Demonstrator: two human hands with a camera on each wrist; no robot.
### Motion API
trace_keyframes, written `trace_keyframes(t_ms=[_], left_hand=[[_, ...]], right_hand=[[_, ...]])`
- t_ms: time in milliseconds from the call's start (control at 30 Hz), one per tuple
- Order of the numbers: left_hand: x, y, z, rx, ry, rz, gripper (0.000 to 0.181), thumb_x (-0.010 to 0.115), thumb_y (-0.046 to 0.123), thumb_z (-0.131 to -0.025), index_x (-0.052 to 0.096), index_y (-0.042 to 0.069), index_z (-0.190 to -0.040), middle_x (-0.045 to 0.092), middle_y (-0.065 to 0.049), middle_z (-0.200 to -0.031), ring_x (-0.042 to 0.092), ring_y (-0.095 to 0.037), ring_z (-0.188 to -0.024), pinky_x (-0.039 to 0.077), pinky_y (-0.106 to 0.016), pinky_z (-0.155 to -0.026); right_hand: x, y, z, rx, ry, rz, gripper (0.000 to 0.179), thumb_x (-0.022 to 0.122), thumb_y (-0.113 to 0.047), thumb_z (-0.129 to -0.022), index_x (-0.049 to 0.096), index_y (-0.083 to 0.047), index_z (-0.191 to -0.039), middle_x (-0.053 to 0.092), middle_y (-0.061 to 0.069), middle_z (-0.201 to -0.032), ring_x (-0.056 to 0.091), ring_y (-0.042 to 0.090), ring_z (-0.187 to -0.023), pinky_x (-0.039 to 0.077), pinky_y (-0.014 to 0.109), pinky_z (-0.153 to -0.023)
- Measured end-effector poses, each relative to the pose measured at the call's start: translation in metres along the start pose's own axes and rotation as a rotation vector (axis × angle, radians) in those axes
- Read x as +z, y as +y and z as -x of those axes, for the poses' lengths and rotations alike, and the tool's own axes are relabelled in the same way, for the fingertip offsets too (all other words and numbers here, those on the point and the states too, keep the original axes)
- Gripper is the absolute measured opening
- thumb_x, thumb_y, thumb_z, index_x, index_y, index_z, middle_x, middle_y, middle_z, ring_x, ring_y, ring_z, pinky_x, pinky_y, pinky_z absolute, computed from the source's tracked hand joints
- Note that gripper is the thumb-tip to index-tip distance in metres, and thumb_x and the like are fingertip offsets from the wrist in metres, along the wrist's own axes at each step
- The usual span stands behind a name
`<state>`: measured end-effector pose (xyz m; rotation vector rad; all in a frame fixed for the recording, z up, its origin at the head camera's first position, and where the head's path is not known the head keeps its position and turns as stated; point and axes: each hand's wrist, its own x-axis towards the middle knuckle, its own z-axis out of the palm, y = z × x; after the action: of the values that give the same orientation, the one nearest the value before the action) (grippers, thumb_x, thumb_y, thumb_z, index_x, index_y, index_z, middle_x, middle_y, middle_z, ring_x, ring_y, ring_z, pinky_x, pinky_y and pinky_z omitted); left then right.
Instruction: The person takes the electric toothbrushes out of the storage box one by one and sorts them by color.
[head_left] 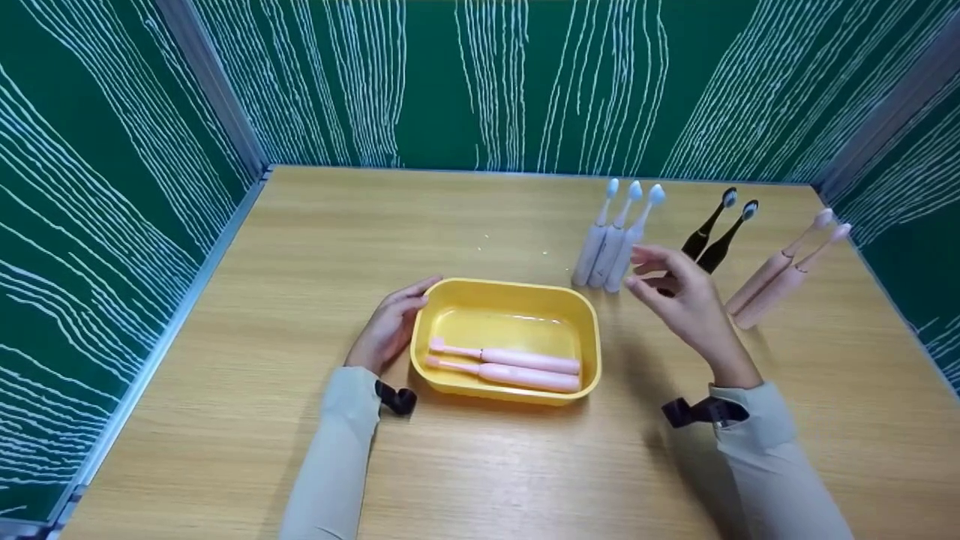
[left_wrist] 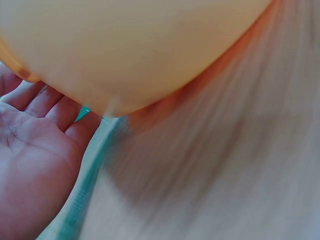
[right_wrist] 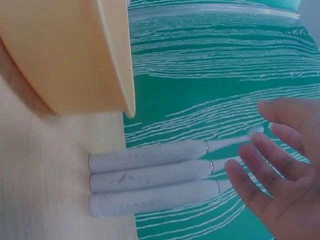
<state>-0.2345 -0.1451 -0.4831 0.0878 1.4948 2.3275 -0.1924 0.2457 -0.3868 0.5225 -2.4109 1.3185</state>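
Note:
Two pink electric toothbrushes lie side by side in a yellow plastic bin, heads pointing left. My left hand rests against the bin's left end, fingers touching its outer wall; the left wrist view shows the open palm beside the bin. My right hand hovers just right of three white electric toothbrushes standing upright in a row. Its fingers are loosely bent with nothing between them. The right wrist view shows this hand near the heads of the white toothbrushes; contact cannot be told.
Two black electric toothbrushes stand behind my right hand, partly hidden by it. Further right stand two more pink electric toothbrushes. Small white specks lie on the wooden table. Green, white-streaked panels enclose the back and sides.

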Motion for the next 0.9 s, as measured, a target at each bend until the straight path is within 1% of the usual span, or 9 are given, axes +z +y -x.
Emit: trace_keyframes(t_ms=[100, 200, 267, 333, 400, 467, 733, 800, 900], left_hand=[[0.000, 0.000, 0.000, 0.004, -0.007, -0.010, 0.048, 0.039, 0.003, -0.097, 0.037, -0.002, -0.145, 0.035, -0.014, -0.154, 0.035, -0.026, -0.141, 0.031, -0.034, -0.117], [0.000, 0.000, 0.000, 0.006, -0.017, -0.017, 0.049, 0.038, 0.004, -0.098, 0.036, -0.001, -0.146, 0.035, -0.014, -0.154, 0.035, -0.026, -0.141, 0.031, -0.034, -0.117], [0.000, 0.000, 0.001, 0.006, -0.019, -0.017, 0.049, 0.038, 0.004, -0.098, 0.036, -0.001, -0.146, 0.035, -0.014, -0.154, 0.035, -0.026, -0.141, 0.031, -0.035, -0.117], [0.000, 0.000, 0.001, 0.005, -0.020, -0.014, 0.049, 0.038, 0.004, -0.098, 0.036, -0.001, -0.146, 0.035, -0.014, -0.154, 0.035, -0.026, -0.141, 0.031, -0.035, -0.117], [0.000, -0.001, 0.000, 0.005, -0.014, -0.010, 0.049, 0.039, 0.004, -0.098, 0.036, -0.001, -0.146, 0.035, -0.013, -0.154, 0.035, -0.026, -0.141, 0.031, -0.035, -0.117], [0.000, -0.001, 0.000, 0.003, -0.010, -0.010, 0.049, 0.039, 0.004, -0.098, 0.036, -0.001, -0.146, 0.035, -0.013, -0.154, 0.035, -0.026, -0.141, 0.031, -0.034, -0.117], [0.000, -0.001, 0.000, 0.009, -0.012, -0.018, 0.049, 0.039, 0.003, -0.097, 0.035, -0.002, -0.146, 0.034, -0.014, -0.155, 0.033, -0.026, -0.142, 0.030, -0.034, -0.118], [0.000, -0.001, 0.000, 0.011, -0.009, -0.020, 0.049, 0.039, 0.003, -0.097, 0.035, -0.003, -0.146, 0.034, -0.014, -0.155, 0.033, -0.025, -0.142, 0.030, -0.034, -0.118], [0.000, -0.001, 0.000, 0.016, -0.008, -0.024, 0.049, 0.039, 0.002, -0.097, 0.035, -0.003, -0.145, 0.033, -0.014, -0.155, 0.032, -0.025, -0.143, 0.029, -0.034, -0.118]], right_hand=[[0.005, -0.003, -0.003, 0.010, -0.065, 0.017, 0.038, 0.068, -0.007, -0.087, 0.059, 0.000, -0.124, 0.063, 0.015, -0.116, 0.060, 0.011, -0.100, 0.051, 0.009, -0.084], [0.009, -0.006, -0.006, 0.017, -0.128, 0.030, 0.037, 0.069, -0.008, -0.087, 0.060, 0.000, -0.122, 0.064, 0.016, -0.113, 0.061, 0.016, -0.101, 0.052, 0.011, -0.085], [0.012, -0.009, -0.008, 0.023, -0.178, 0.044, 0.037, 0.069, -0.010, -0.087, 0.061, -0.001, -0.123, 0.065, 0.016, -0.114, 0.061, 0.019, -0.102, 0.055, 0.019, -0.087], [0.013, -0.012, -0.010, 0.029, -0.230, 0.047, 0.037, 0.069, -0.010, -0.088, 0.061, -0.001, -0.123, 0.065, 0.016, -0.114, 0.062, 0.025, -0.103, 0.057, 0.031, -0.088], [0.015, -0.014, -0.013, 0.040, -0.289, 0.045, 0.036, 0.068, -0.011, -0.088, 0.061, -0.002, -0.122, 0.065, 0.017, -0.116, 0.063, 0.029, -0.105, 0.056, 0.041, -0.089], [0.016, -0.017, -0.015, 0.053, -0.346, 0.039, 0.035, 0.067, -0.011, -0.089, 0.061, -0.002, -0.122, 0.065, 0.018, -0.117, 0.063, 0.030, -0.106, 0.055, 0.047, -0.090], [0.026, -0.019, -0.023, 0.108, -0.533, 0.041, 0.038, 0.067, -0.019, -0.090, 0.061, -0.005, -0.125, 0.064, 0.016, -0.117, 0.061, 0.026, -0.106, 0.052, 0.049, -0.095], [0.029, -0.020, -0.025, 0.108, -0.573, 0.047, 0.039, 0.067, -0.018, -0.090, 0.060, -0.004, -0.126, 0.064, 0.017, -0.116, 0.061, 0.027, -0.106, 0.052, 0.050, -0.096], [0.035, -0.022, -0.027, 0.086, -0.626, 0.077, 0.040, 0.067, -0.017, -0.089, 0.060, -0.002, -0.126, 0.065, 0.017, -0.114, 0.062, 0.027, -0.104, 0.053, 0.049, -0.094]])
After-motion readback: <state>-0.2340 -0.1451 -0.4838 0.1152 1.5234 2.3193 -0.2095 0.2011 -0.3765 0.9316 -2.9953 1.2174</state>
